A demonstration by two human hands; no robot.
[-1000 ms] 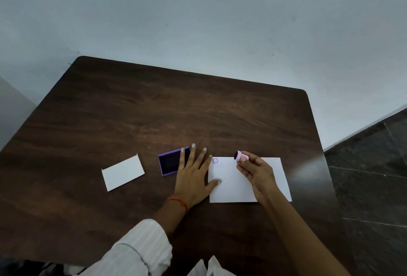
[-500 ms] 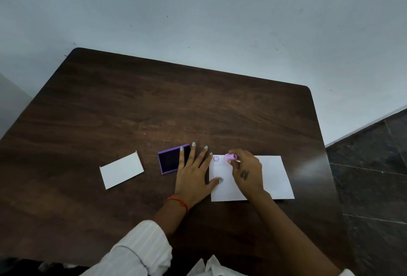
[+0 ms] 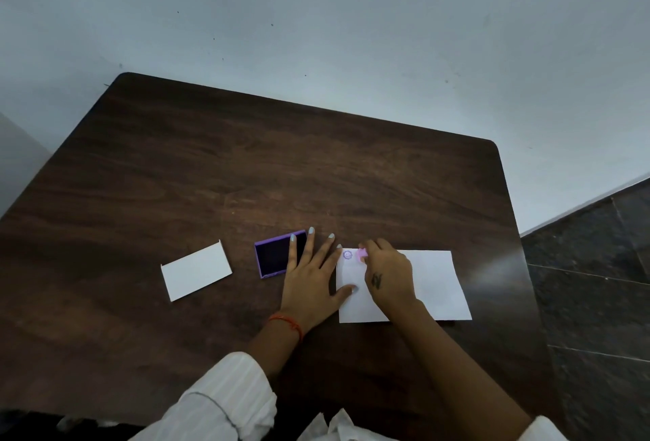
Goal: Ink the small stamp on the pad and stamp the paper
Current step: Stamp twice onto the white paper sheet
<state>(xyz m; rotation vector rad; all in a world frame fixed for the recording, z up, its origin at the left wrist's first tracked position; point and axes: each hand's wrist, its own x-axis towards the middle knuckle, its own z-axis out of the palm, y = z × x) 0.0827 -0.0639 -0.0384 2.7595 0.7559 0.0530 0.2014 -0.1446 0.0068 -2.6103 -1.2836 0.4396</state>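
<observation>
A white paper (image 3: 434, 282) lies on the dark wooden table (image 3: 281, 166), with one purple round print (image 3: 347, 254) near its top left corner. My right hand (image 3: 388, 273) grips the small pink stamp (image 3: 362, 254) and holds it down on the paper just right of that print. My left hand (image 3: 311, 277) lies flat with fingers spread, thumb on the paper's left edge and fingertips over the right part of the purple ink pad (image 3: 276, 254), which stands open to the left of the paper.
A smaller white card (image 3: 196, 271) lies on the table left of the ink pad. A pale wall runs behind the table's far edge. Dark tiled floor (image 3: 598, 282) shows past the table's right edge.
My right hand has turned the stamp face down and brought it left onto the paper beside the first print. My left hand has stayed in place.
</observation>
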